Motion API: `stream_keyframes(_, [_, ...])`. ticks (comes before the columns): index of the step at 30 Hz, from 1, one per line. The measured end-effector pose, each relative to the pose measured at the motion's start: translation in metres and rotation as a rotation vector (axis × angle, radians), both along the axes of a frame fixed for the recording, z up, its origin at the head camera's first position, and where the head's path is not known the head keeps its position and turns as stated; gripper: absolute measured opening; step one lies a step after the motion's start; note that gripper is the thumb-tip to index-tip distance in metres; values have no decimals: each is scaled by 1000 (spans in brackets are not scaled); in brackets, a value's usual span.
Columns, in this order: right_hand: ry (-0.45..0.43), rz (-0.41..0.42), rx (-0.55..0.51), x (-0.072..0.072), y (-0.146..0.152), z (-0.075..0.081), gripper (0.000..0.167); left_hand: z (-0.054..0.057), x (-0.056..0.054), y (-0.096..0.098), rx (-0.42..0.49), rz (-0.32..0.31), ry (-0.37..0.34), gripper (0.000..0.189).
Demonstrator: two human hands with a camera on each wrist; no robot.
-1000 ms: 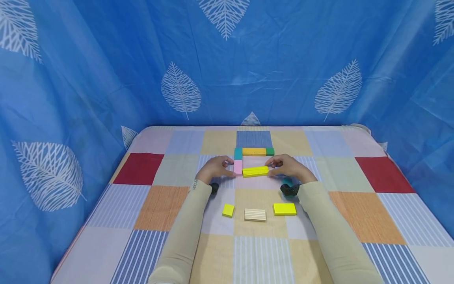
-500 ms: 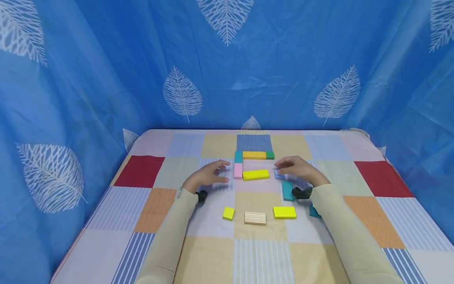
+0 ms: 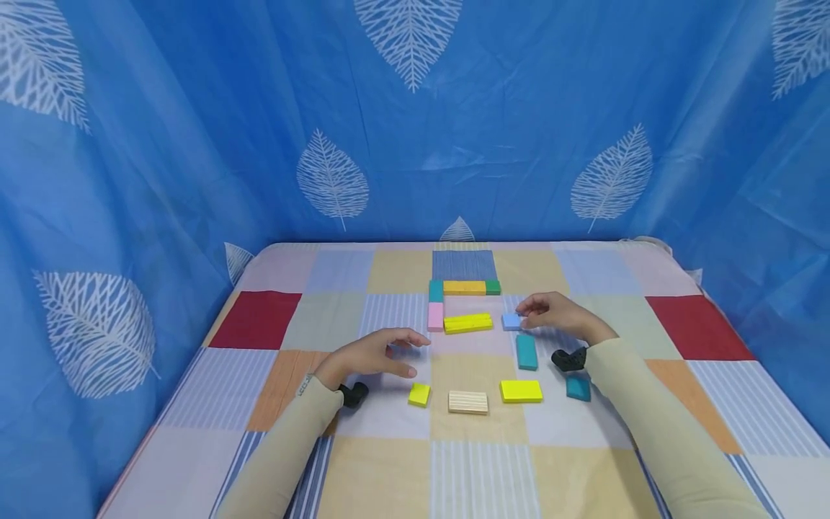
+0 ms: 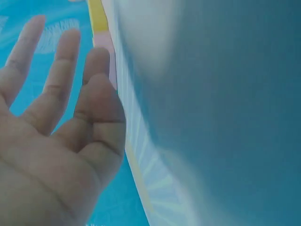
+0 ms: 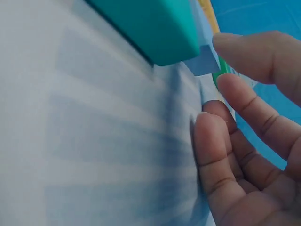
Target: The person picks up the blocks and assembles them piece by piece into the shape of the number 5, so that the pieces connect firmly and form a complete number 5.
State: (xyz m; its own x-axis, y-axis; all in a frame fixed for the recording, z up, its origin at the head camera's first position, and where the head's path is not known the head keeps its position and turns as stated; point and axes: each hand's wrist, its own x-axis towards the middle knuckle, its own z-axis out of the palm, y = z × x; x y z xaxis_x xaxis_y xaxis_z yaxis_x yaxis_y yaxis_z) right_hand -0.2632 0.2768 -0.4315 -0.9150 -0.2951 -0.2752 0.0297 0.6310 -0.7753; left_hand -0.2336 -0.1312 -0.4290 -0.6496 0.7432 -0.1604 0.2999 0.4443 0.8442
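Note:
My right hand (image 3: 559,316) is at the right end of a small light-blue block (image 3: 511,322). In the right wrist view, thumb and fingertips stand apart beside that blue block (image 5: 205,63), and nothing is gripped. Left of it lies a long bright-yellow block (image 3: 468,323), slightly slanted, close to a pink block (image 3: 435,318). The pink one adjoins a teal block (image 3: 436,291), which meets an orange-yellow block (image 3: 464,288) ending in a green block (image 3: 493,287). My left hand (image 3: 375,352) hovers empty above the cloth, fingers spread, near a small yellow square block (image 3: 418,394).
Closer to me lie a ridged pale wooden block (image 3: 467,402) and a yellow rectangular block (image 3: 521,391). A teal block (image 3: 527,352) and a smaller teal block (image 3: 578,388) lie near the right wrist. A blue leaf-patterned curtain (image 3: 506,166) surrounds the patchwork-covered table (image 3: 363,468).
Both hands have let go of the area around the long yellow block, which stays in place. The left hand has drawn back toward me and left; the right has moved right, to the blue block.

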Motion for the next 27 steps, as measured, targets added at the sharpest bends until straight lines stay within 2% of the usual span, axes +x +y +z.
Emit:
stream_keyframes(4, [15, -22, 20, 2, 0, -5, 36, -4, 8, 0, -6, -31, -39, 54])
stream_keyframes(10, [27, -38, 22, 5, -1, -9, 33, -6, 12, 1, -57, -61, -74, 53])
stream_keyframes(19, [41, -27, 10, 2, -6, -9, 30, -6, 12, -2, -131, -50, 10, 42])
stream_keyframes(27, [41, -40, 32, 2, -11, -9, 29, -9, 10, -1, -179, -26, 30, 36])
